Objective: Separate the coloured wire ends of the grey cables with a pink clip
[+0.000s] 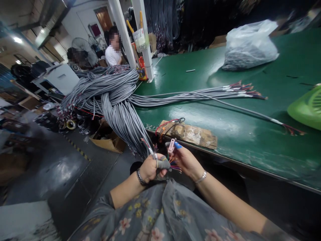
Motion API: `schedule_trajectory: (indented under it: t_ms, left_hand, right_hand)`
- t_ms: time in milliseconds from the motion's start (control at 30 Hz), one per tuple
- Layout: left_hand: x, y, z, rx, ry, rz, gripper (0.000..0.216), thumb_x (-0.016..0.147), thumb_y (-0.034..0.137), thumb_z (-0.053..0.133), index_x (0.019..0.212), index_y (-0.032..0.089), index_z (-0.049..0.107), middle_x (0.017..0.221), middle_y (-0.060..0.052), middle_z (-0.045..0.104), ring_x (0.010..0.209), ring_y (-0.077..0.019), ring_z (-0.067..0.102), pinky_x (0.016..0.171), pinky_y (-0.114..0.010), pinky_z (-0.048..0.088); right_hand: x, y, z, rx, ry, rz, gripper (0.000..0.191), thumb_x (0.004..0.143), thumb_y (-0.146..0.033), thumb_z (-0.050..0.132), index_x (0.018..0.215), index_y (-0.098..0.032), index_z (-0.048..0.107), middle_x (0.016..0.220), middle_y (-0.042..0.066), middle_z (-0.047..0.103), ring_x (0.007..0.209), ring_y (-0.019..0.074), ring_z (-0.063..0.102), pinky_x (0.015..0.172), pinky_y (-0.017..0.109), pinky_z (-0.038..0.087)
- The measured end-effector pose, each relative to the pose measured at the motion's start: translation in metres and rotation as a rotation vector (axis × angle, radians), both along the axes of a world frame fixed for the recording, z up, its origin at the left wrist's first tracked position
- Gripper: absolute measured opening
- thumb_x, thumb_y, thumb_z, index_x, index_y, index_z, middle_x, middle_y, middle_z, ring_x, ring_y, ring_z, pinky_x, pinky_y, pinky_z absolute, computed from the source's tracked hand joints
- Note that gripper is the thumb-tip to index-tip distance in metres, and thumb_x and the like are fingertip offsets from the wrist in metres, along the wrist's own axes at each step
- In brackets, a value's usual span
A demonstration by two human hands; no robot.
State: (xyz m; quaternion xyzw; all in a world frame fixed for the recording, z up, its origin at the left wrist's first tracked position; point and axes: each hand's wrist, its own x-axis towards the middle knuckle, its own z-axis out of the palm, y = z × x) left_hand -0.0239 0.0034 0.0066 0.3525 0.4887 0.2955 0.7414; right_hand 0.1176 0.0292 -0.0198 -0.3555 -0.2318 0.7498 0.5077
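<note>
Grey cable ends with thin coloured wires (177,167) fanning out are gripped in my left hand (154,166), whose fingers are wrapped round them. Grey covers show on some of its fingertips. Close on its right, my right hand (184,157) pinches a small pink clip-like piece (171,146) between thumb and finger; blue covers one fingertip. Orange and green wires run between the two hands, just below the pink piece. From the bench edge a thick bundle of grey cables (125,124) hangs down beside my left hand.
On the green bench (240,134) lie a worn wooden board (190,134), stripped cable ends (238,90), a filled plastic bag (250,45) and a green plastic object (307,107). A white post (142,40) rises from the bench. A person (114,50) in white sits beyond the cable heap.
</note>
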Motion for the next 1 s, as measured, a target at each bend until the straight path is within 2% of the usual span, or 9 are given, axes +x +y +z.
schedule_trajectory:
  t_ms: [200, 367, 467, 600, 733, 867, 1000]
  left_hand:
    - [-0.002, 0.013, -0.002, -0.003, -0.036, -0.017, 0.025, 0.046, 0.032, 0.073, 0.051, 0.014, 0.056, 0.034, 0.001, 0.050, 0.026, -0.0074, 0.037, 0.028, -0.019, 0.023]
    - [0.000, 0.016, -0.004, -0.013, -0.032, -0.050, 0.024, 0.047, 0.031, 0.072, 0.050, 0.015, 0.055, 0.034, 0.001, 0.049, 0.026, -0.0073, 0.036, 0.029, -0.019, 0.023]
    - [0.002, 0.016, -0.005, -0.016, -0.012, -0.073, 0.025, 0.049, 0.033, 0.072, 0.051, 0.015, 0.055, 0.035, 0.002, 0.049, 0.026, -0.0071, 0.036, 0.030, -0.020, 0.022]
    - [0.004, 0.016, -0.005, -0.012, 0.018, -0.093, 0.025, 0.049, 0.033, 0.072, 0.051, 0.015, 0.054, 0.035, 0.002, 0.049, 0.027, -0.0072, 0.037, 0.031, -0.019, 0.024]
    - [0.005, 0.015, -0.001, -0.017, 0.032, -0.093, 0.026, 0.050, 0.034, 0.072, 0.052, 0.014, 0.055, 0.035, 0.002, 0.048, 0.028, -0.0068, 0.037, 0.031, -0.019, 0.024]
    - [0.004, 0.005, 0.002, -0.001, 0.039, -0.050, 0.028, 0.047, 0.036, 0.073, 0.050, 0.015, 0.055, 0.035, 0.003, 0.048, 0.028, -0.0065, 0.037, 0.032, -0.019, 0.025]
    - [0.005, -0.010, 0.002, 0.067, 0.028, 0.042, 0.030, 0.050, 0.038, 0.075, 0.052, 0.014, 0.056, 0.038, 0.002, 0.052, 0.031, -0.0063, 0.040, 0.035, -0.019, 0.030]
  right_hand:
    - [0.002, -0.004, 0.003, 0.151, -0.315, -0.182, 0.047, 0.060, -0.068, 0.069, 0.057, -0.022, 0.062, 0.053, -0.001, 0.054, 0.052, 0.0134, 0.042, 0.054, 0.029, 0.039]
    - [-0.001, 0.002, -0.001, 0.019, -0.063, 0.001, 0.046, 0.058, -0.066, 0.072, 0.066, -0.021, 0.067, 0.060, 0.001, 0.061, 0.058, 0.0160, 0.053, 0.059, 0.031, 0.045]
    - [-0.002, 0.006, -0.005, -0.038, 0.024, -0.012, 0.042, 0.057, -0.059, 0.078, 0.071, -0.021, 0.069, 0.065, 0.001, 0.064, 0.060, 0.0155, 0.056, 0.060, 0.030, 0.046]
    - [-0.003, 0.006, -0.006, -0.037, 0.027, -0.043, 0.042, 0.055, -0.058, 0.079, 0.070, -0.020, 0.069, 0.064, 0.001, 0.064, 0.058, 0.0144, 0.055, 0.058, 0.028, 0.045]
    - [-0.001, 0.000, -0.005, -0.039, 0.031, 0.014, 0.049, 0.058, -0.068, 0.071, 0.071, -0.021, 0.067, 0.060, 0.000, 0.061, 0.055, 0.0154, 0.054, 0.055, 0.029, 0.045]
    - [0.004, -0.002, -0.002, 0.007, 0.014, 0.053, 0.054, 0.064, -0.075, 0.060, 0.075, -0.022, 0.067, 0.063, 0.002, 0.061, 0.055, 0.0155, 0.053, 0.055, 0.029, 0.045]
    - [0.004, -0.001, 0.004, -0.008, 0.018, 0.077, 0.047, 0.068, -0.068, 0.063, 0.078, -0.022, 0.068, 0.069, 0.003, 0.064, 0.058, 0.0149, 0.055, 0.055, 0.028, 0.046]
